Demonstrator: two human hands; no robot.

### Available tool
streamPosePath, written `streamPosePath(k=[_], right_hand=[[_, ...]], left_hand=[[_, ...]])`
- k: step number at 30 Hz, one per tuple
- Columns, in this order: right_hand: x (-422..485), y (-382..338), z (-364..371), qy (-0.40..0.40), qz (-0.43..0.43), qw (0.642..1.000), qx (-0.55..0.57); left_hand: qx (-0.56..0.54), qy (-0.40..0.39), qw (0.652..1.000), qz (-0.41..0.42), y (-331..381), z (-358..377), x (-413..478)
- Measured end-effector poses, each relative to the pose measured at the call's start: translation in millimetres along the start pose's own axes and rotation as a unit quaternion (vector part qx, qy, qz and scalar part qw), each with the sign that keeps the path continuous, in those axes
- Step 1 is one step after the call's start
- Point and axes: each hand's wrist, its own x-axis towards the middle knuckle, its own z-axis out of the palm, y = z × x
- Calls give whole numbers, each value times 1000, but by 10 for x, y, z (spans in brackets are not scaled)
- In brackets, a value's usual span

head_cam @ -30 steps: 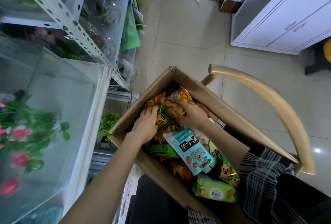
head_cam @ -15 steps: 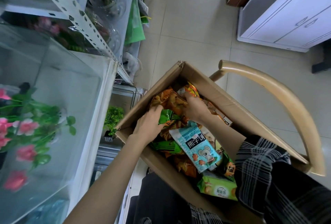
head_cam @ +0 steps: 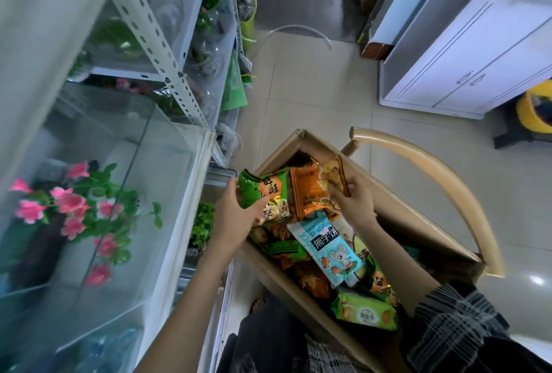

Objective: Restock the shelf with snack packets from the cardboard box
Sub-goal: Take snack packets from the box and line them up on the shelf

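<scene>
An open cardboard box [head_cam: 424, 223] rests on a chair and holds several snack packets. My left hand [head_cam: 236, 217] grips a green packet [head_cam: 263, 193], raised above the box's left edge. My right hand [head_cam: 355, 205] holds an orange packet [head_cam: 316, 190] lifted over the box's far corner. A light blue packet with a mouse picture [head_cam: 331, 250] lies on top of the pile. A green biscuit packet [head_cam: 364, 311] lies at the near end. The metal shelf [head_cam: 155, 41] stands to my left.
A glass case [head_cam: 125, 163] with pink artificial flowers [head_cam: 71, 211] stands at my left, below the shelf. The chair's curved wooden backrest [head_cam: 448, 187] wraps the box's right side. A white cabinet [head_cam: 466, 53] stands at the far right across the tiled floor [head_cam: 316, 95].
Both hands have risen out of the box, each lifting a packet clear of the pile. The camera has tilted upward, showing more of the shelf.
</scene>
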Motion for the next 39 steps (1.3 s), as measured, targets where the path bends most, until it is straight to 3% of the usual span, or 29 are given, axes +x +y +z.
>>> streamPosePath(k=[9,17,28,34,39], right_hand=[[-776,-262,-169,4,53,969,241],[-1490,-555,-410,-95,69,881,457],[-2088,-778,-457,-223,75,863,448],[-2180,-970,-414,-302,109,823,469],[-2306,-1159,-378,-369,136,814,427]], left_hand=[[-85,63,994,31,188,-359,-578],[-154,88,979,104,614,-645,-1221],[-172,65,965,185,984,-1030,-1995],[-168,172,954,180,1075,-1215,-2442],[-208,256,928,172,1098,-1215,-2912]])
